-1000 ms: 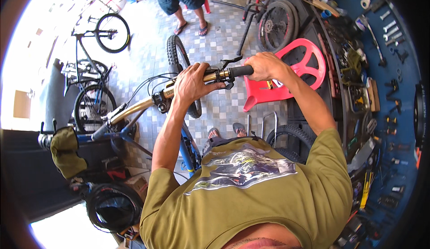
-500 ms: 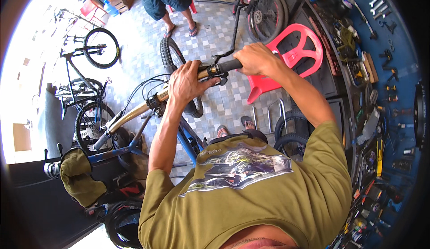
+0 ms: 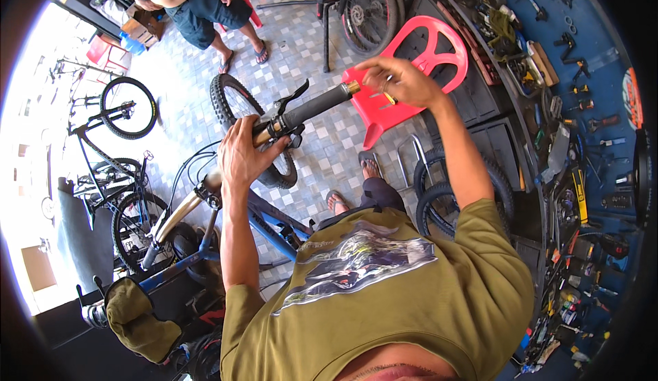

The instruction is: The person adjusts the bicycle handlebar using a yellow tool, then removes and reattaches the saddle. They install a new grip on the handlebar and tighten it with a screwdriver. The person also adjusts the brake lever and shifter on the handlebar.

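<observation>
My left hand (image 3: 238,153) is wrapped round the gold handlebar (image 3: 269,134), inboard of the brake lever (image 3: 293,96). A black rubber grip (image 3: 315,107) sits on the bar's right side, and a short gold length of bar sticks out past its outer end. My right hand (image 3: 406,83) hovers just off that end, apart from the grip, fingers loosely stretched and bent. A small yellow and silver item (image 3: 389,98) shows under the right hand, over the chair seat; I cannot tell whether the hand touches it. The bike's blue frame (image 3: 267,225) runs below the left forearm.
A red plastic chair (image 3: 391,114) stands beyond my right hand. Another person (image 3: 205,21) stands at the far side. Other bikes (image 3: 116,155) are at the left. Loose tyres (image 3: 445,203) lean at the right, beside a tool-covered workbench (image 3: 528,117) and blue tool wall (image 3: 603,86).
My right hand has let go of the grip and moved slightly right of its end. The grip now sits with the bar's gold end showing. The whole view has shifted.
</observation>
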Motion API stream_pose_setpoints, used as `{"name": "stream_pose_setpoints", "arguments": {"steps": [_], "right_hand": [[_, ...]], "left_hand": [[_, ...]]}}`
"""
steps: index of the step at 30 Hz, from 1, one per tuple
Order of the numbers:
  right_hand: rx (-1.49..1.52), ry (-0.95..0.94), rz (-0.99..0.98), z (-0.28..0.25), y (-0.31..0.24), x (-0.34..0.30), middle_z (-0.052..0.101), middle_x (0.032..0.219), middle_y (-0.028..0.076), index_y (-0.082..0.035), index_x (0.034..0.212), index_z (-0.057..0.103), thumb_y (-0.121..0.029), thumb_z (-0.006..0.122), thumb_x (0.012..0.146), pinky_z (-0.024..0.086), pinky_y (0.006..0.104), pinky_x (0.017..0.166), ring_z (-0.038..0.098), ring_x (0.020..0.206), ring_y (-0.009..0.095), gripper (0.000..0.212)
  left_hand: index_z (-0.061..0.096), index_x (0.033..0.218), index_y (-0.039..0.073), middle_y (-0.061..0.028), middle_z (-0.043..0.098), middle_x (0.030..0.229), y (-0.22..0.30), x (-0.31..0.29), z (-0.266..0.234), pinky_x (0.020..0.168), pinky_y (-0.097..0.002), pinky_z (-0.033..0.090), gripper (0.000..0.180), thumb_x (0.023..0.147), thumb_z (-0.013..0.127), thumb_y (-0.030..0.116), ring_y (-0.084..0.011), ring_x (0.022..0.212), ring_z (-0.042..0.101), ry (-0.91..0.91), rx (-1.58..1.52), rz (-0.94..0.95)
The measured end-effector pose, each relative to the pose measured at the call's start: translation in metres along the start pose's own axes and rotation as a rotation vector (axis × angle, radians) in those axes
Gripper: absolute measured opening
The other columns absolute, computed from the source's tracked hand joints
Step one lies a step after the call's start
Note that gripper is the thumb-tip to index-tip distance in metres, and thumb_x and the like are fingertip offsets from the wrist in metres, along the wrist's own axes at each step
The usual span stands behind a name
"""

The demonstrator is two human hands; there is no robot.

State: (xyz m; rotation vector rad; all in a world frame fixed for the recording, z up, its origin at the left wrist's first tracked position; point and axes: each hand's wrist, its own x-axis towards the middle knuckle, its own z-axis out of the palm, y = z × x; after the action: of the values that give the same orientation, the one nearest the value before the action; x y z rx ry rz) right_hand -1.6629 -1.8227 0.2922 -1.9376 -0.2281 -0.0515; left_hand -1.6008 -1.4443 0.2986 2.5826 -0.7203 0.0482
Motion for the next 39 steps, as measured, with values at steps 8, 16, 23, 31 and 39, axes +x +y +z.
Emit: {"name": "stream_pose_setpoints", "arguments": {"steps": [8,16,23,31,39], "right_hand": [[0.656,-0.11,0.159,0.071,0.057,-0.01,0.075,0.095,0.0,-0.01,0.132,0.066,-0.032,0.068,0.104,0.052,0.0259,0.068,0.068,0.082,0.008,0.036],[-0.024,0.183,1.242,0.115,0.373,-0.295,0.073,0.118,0.019,-0.001,0.125,0.071,-0.056,0.064,0.098,0.052,0.0402,0.096,0.068,0.113,0.031,0.061],[0.226,-0.038,1.787,0.108,0.334,-0.401,0.062,0.128,0.022,-0.007,0.146,0.053,-0.081,0.051,0.09,0.054,0.0511,0.086,0.069,0.104,0.035,0.093],[0.496,0.213,1.472,0.036,0.325,-0.224,0.039,0.157,0.022,-0.012,0.161,0.031,-0.092,0.037,0.086,0.052,0.0524,0.098,0.064,0.121,0.038,0.11],[1.634,-0.031,0.605,-0.15,0.26,-0.091,0.046,0.156,0.021,-0.012,0.164,0.026,-0.09,0.029,0.091,0.055,0.0455,0.098,0.066,0.123,0.034,0.107]], "left_hand": [[0.051,0.151,0.01,-0.0189,0.06,0.14,0.049,0.023,0.013,0.109,-0.0534,0.044,0.105,0.068,0.085,0.065,-0.0422,0.128,0.057,0.072,0.018,0.145],[0.072,0.108,0.007,-0.0181,0.06,0.137,0.122,0.076,0.029,0.102,-0.0507,0.048,0.051,0.063,0.09,0.023,-0.0404,0.122,0.06,-0.135,0.122,0.104],[0.071,0.085,0.003,-0.0241,0.063,0.13,0.126,0.08,0.042,0.095,-0.0529,0.051,0.034,0.059,0.084,0.021,-0.0449,0.114,0.063,-0.199,0.223,0.012],[0.065,0.081,0.001,-0.0243,0.061,0.134,0.133,0.092,0.06,0.094,-0.0551,0.05,0.037,0.059,0.079,0.026,-0.0472,0.116,0.06,-0.232,0.187,0.031],[0.062,0.078,0.003,-0.0239,0.059,0.137,0.129,0.096,0.074,0.101,-0.0584,0.043,0.042,0.055,0.082,0.032,-0.0473,0.122,0.055,-0.239,0.141,0.052]]}}
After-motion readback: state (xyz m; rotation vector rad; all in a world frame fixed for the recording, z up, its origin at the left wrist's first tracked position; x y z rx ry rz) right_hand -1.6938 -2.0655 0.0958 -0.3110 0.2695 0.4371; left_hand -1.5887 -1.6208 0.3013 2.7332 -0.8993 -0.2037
